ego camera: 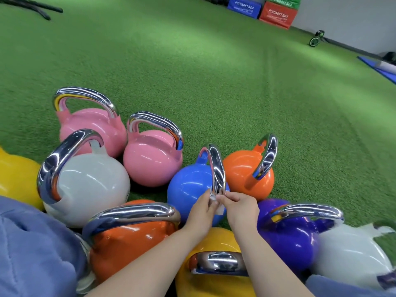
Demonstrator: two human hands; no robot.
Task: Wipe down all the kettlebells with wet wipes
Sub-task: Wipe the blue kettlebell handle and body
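Several coloured kettlebells with chrome handles stand clustered on green turf. The blue kettlebell [188, 189] is in the middle, its handle pointing toward me. My left hand [201, 213] and my right hand [242, 207] meet at the near end of that handle, both pinching a small white wet wipe [214, 199] against the chrome. Around it stand two pink kettlebells [150, 166], an orange kettlebell [242, 170], a white kettlebell [90, 187], a purple kettlebell [289, 236], a nearer orange one [128, 243] and a yellow one [210, 264] under my forearms.
Green turf [214, 82] stretches ahead. Blue, red and green plyo boxes [274, 13] stand against the far wall. A blue mat [381, 69] lies at the right edge, black bars [32, 9] at far left. My blue-clad knee [32, 254] is at lower left.
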